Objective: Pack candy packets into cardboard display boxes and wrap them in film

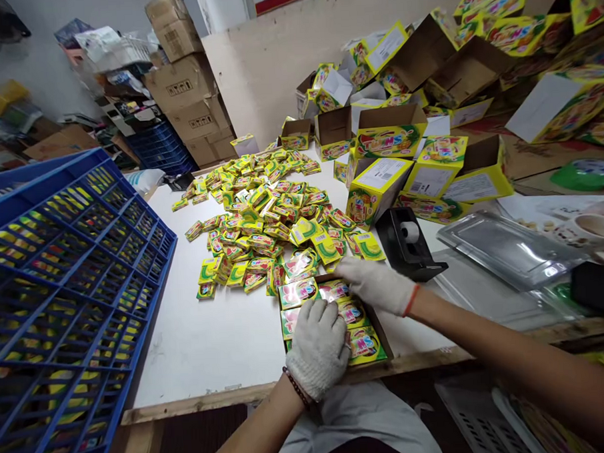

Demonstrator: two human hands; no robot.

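A display carton point(380, 326) lies on the table in front of me, filled with rows of small yellow-green candy boxes point(366, 344). My left hand point(320, 346), in a white knitted glove, rests over the packed boxes with its fingers laid on top of them. Gloved as well, my right hand point(377, 286) reaches to the carton's far right corner, by the loose boxes. Its fingers are blurred, and whether they hold anything is unclear. A heap of loose candy boxes point(261, 218) spreads just beyond the carton.
A blue plastic crate point(151, 273) full of similar boxes leans at the left. A black tape dispenser point(407, 245) stands right of the heap. Empty display cartons point(385, 183) pile up behind it. A clear plastic lid point(507, 244) and a cup point(590, 230) are at the right.
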